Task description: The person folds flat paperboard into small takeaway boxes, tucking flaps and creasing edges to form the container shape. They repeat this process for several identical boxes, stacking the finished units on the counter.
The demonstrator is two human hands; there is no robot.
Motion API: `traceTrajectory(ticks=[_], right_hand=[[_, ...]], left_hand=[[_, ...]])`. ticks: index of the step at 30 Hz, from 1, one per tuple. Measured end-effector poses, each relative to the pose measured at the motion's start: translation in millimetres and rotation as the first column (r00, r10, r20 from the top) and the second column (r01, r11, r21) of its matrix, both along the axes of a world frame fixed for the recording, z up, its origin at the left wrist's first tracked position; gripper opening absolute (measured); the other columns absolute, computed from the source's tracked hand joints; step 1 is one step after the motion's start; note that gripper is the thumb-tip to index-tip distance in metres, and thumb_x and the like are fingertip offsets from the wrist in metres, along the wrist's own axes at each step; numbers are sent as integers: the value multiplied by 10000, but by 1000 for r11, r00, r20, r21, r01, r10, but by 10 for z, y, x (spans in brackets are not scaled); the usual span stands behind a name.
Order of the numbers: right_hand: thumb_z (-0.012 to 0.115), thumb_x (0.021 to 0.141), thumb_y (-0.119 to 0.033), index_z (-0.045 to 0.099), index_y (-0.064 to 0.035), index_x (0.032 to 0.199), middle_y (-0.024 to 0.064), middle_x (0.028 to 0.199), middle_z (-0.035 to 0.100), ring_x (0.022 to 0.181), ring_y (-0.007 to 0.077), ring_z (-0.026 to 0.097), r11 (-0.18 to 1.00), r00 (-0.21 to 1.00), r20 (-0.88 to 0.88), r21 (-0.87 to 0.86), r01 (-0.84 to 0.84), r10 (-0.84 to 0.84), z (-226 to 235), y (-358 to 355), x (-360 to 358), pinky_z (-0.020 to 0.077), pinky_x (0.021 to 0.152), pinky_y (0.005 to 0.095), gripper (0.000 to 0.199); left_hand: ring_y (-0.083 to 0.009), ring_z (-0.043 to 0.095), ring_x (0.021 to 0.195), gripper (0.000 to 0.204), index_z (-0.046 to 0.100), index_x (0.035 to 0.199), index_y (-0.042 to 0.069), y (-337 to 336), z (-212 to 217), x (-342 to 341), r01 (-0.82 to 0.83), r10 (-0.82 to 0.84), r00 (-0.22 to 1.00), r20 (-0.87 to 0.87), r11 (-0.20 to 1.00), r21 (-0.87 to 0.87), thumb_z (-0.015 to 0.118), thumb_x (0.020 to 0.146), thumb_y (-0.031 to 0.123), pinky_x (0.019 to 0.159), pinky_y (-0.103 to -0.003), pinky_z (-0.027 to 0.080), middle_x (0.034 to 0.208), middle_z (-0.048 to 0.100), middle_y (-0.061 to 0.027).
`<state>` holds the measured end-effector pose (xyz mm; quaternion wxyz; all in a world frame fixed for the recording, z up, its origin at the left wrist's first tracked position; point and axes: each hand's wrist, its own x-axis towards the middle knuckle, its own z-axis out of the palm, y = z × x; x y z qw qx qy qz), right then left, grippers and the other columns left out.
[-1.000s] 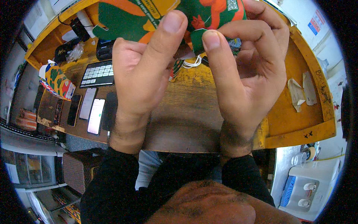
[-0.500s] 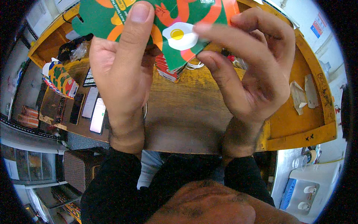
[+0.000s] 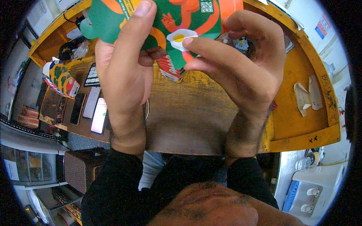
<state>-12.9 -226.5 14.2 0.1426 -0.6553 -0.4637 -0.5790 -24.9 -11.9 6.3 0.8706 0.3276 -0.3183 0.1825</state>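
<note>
Green and orange printed card (image 3: 166,15) held up at twelve o'clock, pinched by left hand (image 3: 120,75) at ten and right hand (image 3: 241,71) fingertips at two, above wooden table (image 3: 188,113).

Bright, even daylight; sharp centre, fisheye bending and black vignette at edges.

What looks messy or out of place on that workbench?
Little stands out. Torn paper scraps lie loose on the yellow bench at the right. Both hands, left hand and right hand, hold the green printed card, which looks undamaged.
</note>
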Motion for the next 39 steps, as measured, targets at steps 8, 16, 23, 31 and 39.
traceTrajectory(ticks=[8, 16, 23, 31, 39], right_hand=[[938, 740, -170, 811, -97, 940, 64, 1085, 558, 942, 183, 566, 939, 992, -119, 344, -8, 52, -136, 376, -196, 480, 772, 298, 248], [881, 822, -60, 761, -58, 912, 95, 1101, 554, 1062, 208, 548, 933, 978, -202, 358, 24, 52, -27, 405, -247, 464, 880, 287, 150], [844, 882, -42, 741, -38, 942, 113, 1110, 562, 1100, 224, 559, 874, 962, -215, 485, -43, 166, -136, 424, -199, 479, 935, 306, 119], [825, 898, -9, 721, -21, 972, 100, 1111, 557, 1093, 211, 569, 908, 948, -310, 376, 185, -65, -39, 456, -380, 497, 904, 288, 128], [810, 905, 13, 704, -15, 968, 83, 1093, 548, 1049, 191, 587, 758, 808, -408, 648, -72, 426, -210, 489, -247, 503, 875, 269, 127]], left_hand=[[-232, 724, 1143, 333, 609, 1365, 9, 3, 18, -7, 120, -145, 982, 124, 975, 187, 596, 1060, 143, 980, -394, 584, 1281, 721, -114], [-233, 724, 1127, 338, 600, 1375, 12, -98, -45, 24, 63, -64, 997, 45, 998, 16, 583, 1070, 155, 989, -409, 579, 1263, 724, -109], [-262, 707, 1161, 368, 557, 1423, 5, -86, -141, 191, -34, 14, 979, 203, 995, 94, 584, 1072, 113, 1015, -442, 577, 1305, 697, -128], [-268, 715, 1135, 396, 551, 1440, 15, -61, -268, 183, -157, 140, 974, 177, 984, 87, 619, 1053, 61, 996, -455, 598, 1290, 698, -141], [-240, 728, 1077, 377, 583, 1396, 12, -136, -156, 118, -130, 117, 978, 173, 989, 71, 657, 1026, 23, 969, -442, 611, 1237, 709, -122]])
